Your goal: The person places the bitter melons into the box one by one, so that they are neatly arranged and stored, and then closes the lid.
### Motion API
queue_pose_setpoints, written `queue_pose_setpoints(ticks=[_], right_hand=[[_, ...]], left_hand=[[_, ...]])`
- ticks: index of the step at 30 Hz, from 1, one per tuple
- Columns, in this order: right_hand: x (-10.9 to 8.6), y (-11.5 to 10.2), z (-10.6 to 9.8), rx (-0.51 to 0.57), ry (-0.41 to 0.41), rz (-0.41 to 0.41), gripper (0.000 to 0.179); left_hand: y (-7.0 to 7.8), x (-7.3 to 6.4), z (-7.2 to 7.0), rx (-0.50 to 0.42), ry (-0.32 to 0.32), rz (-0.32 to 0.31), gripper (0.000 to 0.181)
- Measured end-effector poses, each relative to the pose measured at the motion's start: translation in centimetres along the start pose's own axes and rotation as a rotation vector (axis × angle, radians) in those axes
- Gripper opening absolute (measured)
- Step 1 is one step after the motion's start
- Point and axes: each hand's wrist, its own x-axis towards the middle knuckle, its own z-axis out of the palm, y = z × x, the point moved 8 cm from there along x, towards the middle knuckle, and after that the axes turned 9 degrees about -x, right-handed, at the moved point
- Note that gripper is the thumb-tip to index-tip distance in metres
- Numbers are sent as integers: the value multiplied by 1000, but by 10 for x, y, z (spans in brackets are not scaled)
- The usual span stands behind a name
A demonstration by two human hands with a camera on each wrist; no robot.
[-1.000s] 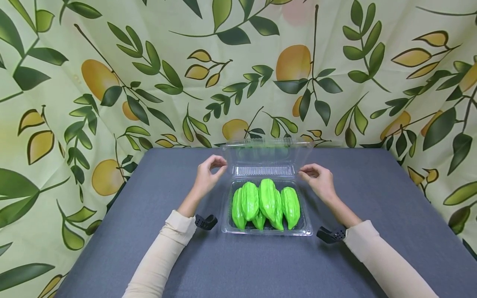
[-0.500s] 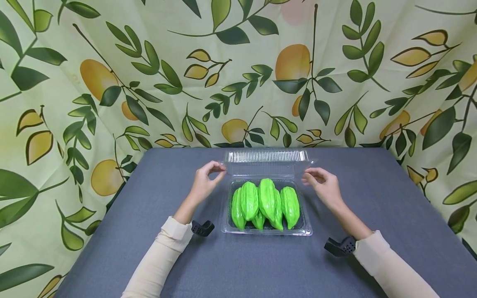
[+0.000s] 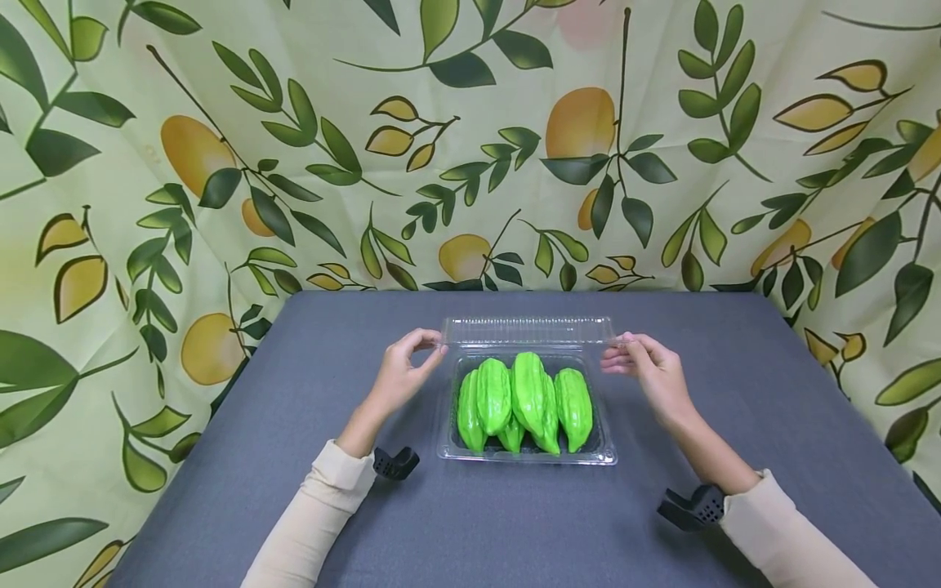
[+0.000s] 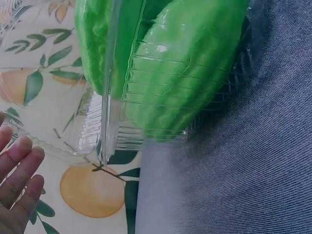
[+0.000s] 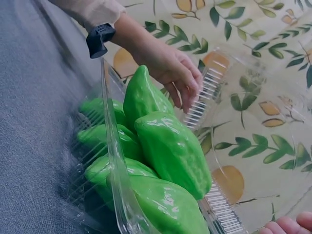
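Observation:
A clear plastic clamshell box (image 3: pixel 526 460) holds several bright green, ridged fruits (image 3: pixel 527 392) that look like bitter melons. Its hinged lid (image 3: pixel 526 331) is raised at the far side and tilts forward. My left hand (image 3: pixel 407 367) pinches the lid's left edge between thumb and fingers. At the opposite corner, my right hand (image 3: pixel 650 374) grips the lid's right edge, its other fingers spread below. The left wrist view shows fingertips (image 4: pixel 34 156) along the see-through lid edge, thumb hidden. Only a few fingertips (image 5: pixel 292 225) of the right hand show in the right wrist view.
The box stands on a dark grey-blue tabletop (image 3: pixel 309 343). A cloth printed with leaves and orange fruit (image 3: pixel 470 163) hangs behind and at both sides. Black wrist devices (image 3: pixel 397 463) sit below each hand.
The lid has swung from nearly upright at the back to a forward tilt. Both hands have drawn toward the person with it, the right also outward. The fruits and base have stayed put.

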Motion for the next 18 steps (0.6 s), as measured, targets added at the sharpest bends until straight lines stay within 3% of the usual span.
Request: queue_pose_setpoints(ticks=[7, 12, 18], right_hand=[[-5, -6, 2, -34, -38, 8, 26], [-8, -11, 2, -74, -58, 13, 39], [-9, -18, 0, -25, -71, -20, 38]], left_hand=[[2, -6, 0, -11, -16, -15, 14], [4, -11, -1, -35, -9, -98, 22], [13, -12, -4, -90, 20, -187, 34]])
